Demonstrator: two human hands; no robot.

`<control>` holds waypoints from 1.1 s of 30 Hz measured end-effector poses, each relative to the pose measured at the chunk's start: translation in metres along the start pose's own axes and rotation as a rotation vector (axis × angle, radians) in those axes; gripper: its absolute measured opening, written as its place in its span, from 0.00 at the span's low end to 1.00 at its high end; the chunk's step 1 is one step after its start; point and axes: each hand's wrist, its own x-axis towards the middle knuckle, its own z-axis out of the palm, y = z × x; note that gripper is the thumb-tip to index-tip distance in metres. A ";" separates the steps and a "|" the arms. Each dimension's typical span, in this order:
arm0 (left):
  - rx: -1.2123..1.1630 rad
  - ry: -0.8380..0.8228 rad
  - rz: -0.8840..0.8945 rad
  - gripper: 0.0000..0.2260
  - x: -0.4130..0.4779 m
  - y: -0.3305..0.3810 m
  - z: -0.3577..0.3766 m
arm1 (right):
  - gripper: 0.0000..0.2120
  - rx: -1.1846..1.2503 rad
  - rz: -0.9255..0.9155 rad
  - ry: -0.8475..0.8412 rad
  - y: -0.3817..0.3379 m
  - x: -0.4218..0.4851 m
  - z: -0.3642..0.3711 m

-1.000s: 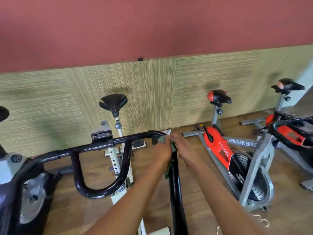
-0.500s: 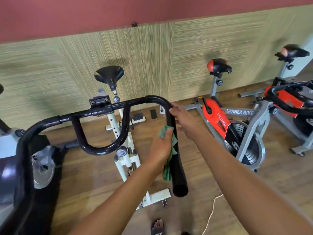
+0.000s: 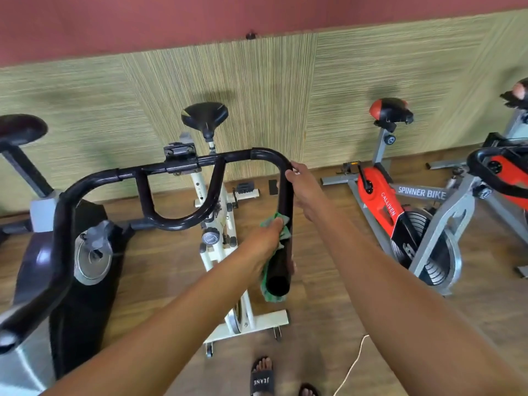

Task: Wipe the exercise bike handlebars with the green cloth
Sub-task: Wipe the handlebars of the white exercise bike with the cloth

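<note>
Wooden flooring (image 3: 328,304) is seen beneath a row of exercise bikes, backed by a wall panelled in striped green below and painted red above. At the near centre, the black handlebars (image 3: 183,167) of a white-framed bike (image 3: 220,224) are spread across the view, with the right grip running toward the near side. The green cloth (image 3: 270,290) is wrapped around the near end of this right grip and is pressed against it by the left hand (image 3: 267,244), whose fingers are curled closed around cloth and bar together. The far bend of the same grip is clasped by the right hand (image 3: 304,190), its fingers folded over the tube. To the right, an orange and grey bike (image 3: 400,207) lettered "SPINNER BIKE" is stood on the floor, well apart from the handlebars. To the left, a dark bike (image 3: 65,252) is partly shown. At the near edge, a foot in a black sandal (image 3: 263,377) is visible beside a pale cord (image 3: 353,367) lying on the floor.
</note>
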 end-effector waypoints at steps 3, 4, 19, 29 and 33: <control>0.082 0.011 -0.058 0.15 -0.007 -0.004 -0.006 | 0.21 -0.007 0.001 -0.011 0.003 0.002 0.001; 0.149 0.007 -0.009 0.15 -0.010 -0.006 -0.012 | 0.22 -0.011 -0.002 -0.012 0.003 0.000 0.002; -0.269 -0.243 0.145 0.08 0.024 0.088 0.011 | 0.21 0.609 -0.184 -0.037 -0.007 -0.065 -0.025; 0.609 0.162 0.701 0.14 0.040 0.071 0.052 | 0.25 1.033 -0.010 -0.055 -0.012 -0.093 -0.025; 0.824 0.244 0.696 0.21 0.049 0.082 0.023 | 0.27 0.960 0.119 -0.002 -0.007 -0.095 -0.031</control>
